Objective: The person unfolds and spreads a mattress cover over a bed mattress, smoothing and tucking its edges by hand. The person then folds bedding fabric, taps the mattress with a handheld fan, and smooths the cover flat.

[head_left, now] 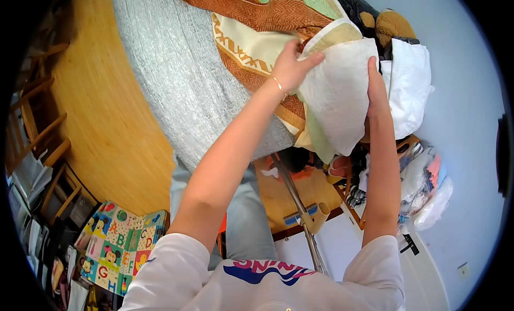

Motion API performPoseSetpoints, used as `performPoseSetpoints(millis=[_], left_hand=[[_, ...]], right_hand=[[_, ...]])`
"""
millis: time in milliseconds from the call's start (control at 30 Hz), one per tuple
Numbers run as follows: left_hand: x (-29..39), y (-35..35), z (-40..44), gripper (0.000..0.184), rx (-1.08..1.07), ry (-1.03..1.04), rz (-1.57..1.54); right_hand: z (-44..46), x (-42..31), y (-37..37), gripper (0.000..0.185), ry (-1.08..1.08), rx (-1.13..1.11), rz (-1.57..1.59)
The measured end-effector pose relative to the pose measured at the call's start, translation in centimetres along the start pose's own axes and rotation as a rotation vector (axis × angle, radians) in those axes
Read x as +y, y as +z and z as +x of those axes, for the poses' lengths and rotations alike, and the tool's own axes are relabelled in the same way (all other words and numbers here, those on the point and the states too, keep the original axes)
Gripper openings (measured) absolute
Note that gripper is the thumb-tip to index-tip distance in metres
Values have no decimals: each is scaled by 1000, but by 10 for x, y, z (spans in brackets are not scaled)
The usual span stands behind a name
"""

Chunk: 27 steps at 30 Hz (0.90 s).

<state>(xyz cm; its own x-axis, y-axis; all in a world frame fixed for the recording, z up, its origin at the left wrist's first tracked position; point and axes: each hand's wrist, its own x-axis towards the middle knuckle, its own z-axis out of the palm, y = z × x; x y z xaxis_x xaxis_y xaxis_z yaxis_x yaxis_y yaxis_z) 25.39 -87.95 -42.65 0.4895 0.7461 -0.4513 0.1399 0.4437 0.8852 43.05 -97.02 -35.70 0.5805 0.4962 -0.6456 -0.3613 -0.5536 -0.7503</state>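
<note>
A folded white cloth (342, 91) with a pale green layer beneath it lies near the right end of a grey covered surface (171, 70). My left hand (293, 67), a bracelet at its wrist, touches the cloth's left side with thumb and fingers apart. At the cloth's right edge is my right hand (377, 91), its thumb raised along the side; its other fingers are hidden behind or under the cloth. An orange-brown and cream patterned cloth (241, 40) spreads under and beyond my left hand.
Another white cloth (409, 86) and a brown plush item (393, 27) sit at the right. Below the surface stands a metal pole (297, 198). Plastic bags (428, 193) are piled by the wall. A colourful alphabet mat (120, 246) lies at the lower left, near wooden chairs (40, 118).
</note>
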Motion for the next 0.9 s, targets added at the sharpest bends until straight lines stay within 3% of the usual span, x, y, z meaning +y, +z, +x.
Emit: performPoseSetpoints(millis=[33, 100, 133, 200, 300, 367, 433, 500, 567, 633, 667, 767, 833, 900], left_hand=[[1, -3, -2, 62, -1, 1, -2], [30, -22, -28, 54, -326, -232, -141], [26, -29, -41, 43, -338, -167, -153], [23, -47, -68, 36, -408, -299, -352], [4, -75, -99, 27, -436, -304, -304], [6, -90, -129, 24, -199, -110, -57], [19, -123, -165, 24, 5, 8, -8], [4, -166, -209, 24, 337, -185, -28], [-22, -218, -257, 23, 490, -245, 75], [-58, -274, -316, 14, 477, -359, 383], [-73, -294, -343, 12, 442, -427, 574], [-83, -302, -393, 16, 478, -363, 687], [-125, -324, -433, 22, 388, -501, 963], [-138, -322, -443, 24, 346, -595, 964]], right_hand=[[-1, 1, -1, 62, -1, -12, 5], [-7, -10, -1, 61, -25, -16, -79], [-9, -15, -1, 60, -52, -23, -161], [1, -19, -5, 59, -73, 14, -232], [19, -20, -13, 58, -99, 102, -301], [39, -20, -27, 58, -108, 154, -300], [67, -19, -51, 57, -167, 235, -328], [91, -25, -66, 56, -218, 252, -342], [107, -29, -64, 55, -271, 269, -351], [112, -40, -59, 53, -369, 480, -935], [105, -45, -50, 53, -365, 481, -932], [79, -45, -8, 44, -469, 546, -1080], [72, -31, 12, 33, -823, 726, -1290], [48, -20, 45, 27, -1364, 735, -1435]])
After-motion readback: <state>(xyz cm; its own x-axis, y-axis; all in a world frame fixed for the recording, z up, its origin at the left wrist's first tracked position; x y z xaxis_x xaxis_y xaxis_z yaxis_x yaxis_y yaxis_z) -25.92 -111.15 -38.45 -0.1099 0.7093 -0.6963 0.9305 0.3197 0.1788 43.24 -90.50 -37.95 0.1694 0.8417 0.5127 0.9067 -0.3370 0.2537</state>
